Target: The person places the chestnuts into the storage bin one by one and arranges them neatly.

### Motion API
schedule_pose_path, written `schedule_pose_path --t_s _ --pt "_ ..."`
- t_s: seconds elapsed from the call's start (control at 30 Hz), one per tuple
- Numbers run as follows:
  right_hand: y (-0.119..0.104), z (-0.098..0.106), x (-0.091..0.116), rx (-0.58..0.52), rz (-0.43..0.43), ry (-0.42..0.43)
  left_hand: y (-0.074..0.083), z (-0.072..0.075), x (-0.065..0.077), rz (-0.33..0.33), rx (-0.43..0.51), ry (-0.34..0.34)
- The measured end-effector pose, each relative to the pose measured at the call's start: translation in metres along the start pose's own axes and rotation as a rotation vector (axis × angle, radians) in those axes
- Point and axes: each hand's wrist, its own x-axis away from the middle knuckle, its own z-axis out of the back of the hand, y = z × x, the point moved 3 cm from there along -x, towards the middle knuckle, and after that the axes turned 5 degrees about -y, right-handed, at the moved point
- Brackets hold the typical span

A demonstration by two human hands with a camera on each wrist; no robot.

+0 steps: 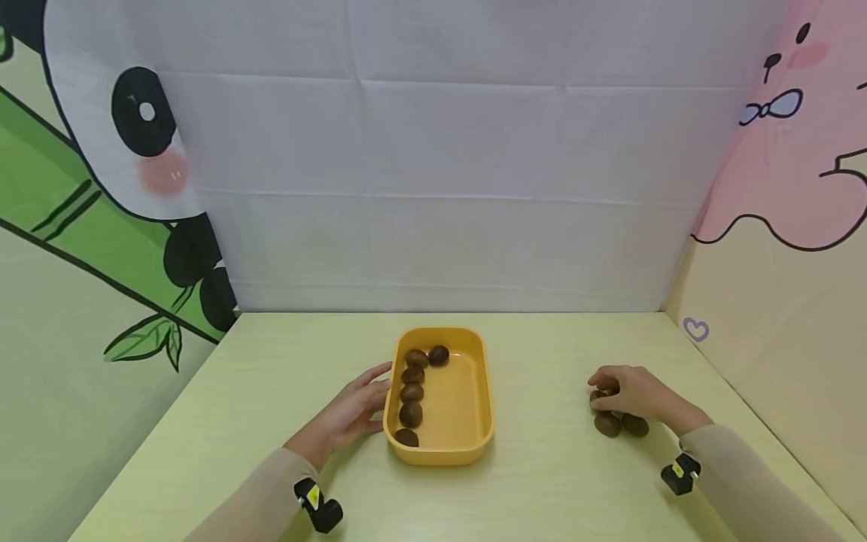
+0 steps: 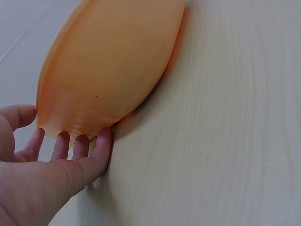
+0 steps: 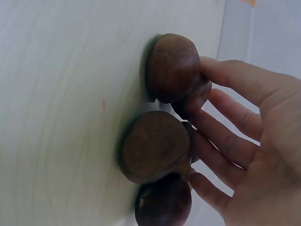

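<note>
A yellow plastic box [image 1: 473,410] stands on the table, with several brown chestnuts [image 1: 411,414] inside, mostly lined along its left wall. My left hand [image 1: 348,414] touches the outside of that left wall with spread, slightly bent fingers; in the left wrist view the fingertips [image 2: 103,141] rest against the box's side [image 2: 108,61]. Off to the right of the box, my right hand [image 1: 633,391] is over a small cluster of chestnuts [image 1: 607,425]. In the right wrist view its thumb and fingers pinch a chestnut [image 3: 195,99], partly hidden behind a nearer one [image 3: 174,68].
The pale wood-grain table [image 1: 542,482] ends at a white cloth wall [image 1: 460,188] behind. Printed side panels rise left and right, with a pink cartoon animal [image 1: 799,173] on the right one. Bare tabletop lies between the box and the chestnut cluster.
</note>
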Motion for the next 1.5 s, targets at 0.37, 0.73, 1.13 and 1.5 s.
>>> schedule_pose_path --t_s 0.37,0.73,1.13,1.5 --pt "0.002 -0.001 -0.001 0.032 0.029 -0.014 0.000 0.001 0.000 -0.008 0.002 0.000" --pt "-0.007 0.003 -0.003 0.027 0.037 -0.001 0.001 0.000 0.000 -0.010 -0.009 0.007" --pt "-0.035 0.012 -0.019 0.003 0.084 -0.002 0.001 0.001 0.000 -0.004 0.006 0.006" --pt "-0.078 0.009 -0.056 -0.055 0.218 0.022 -0.002 0.001 -0.001 -0.006 0.007 0.014"
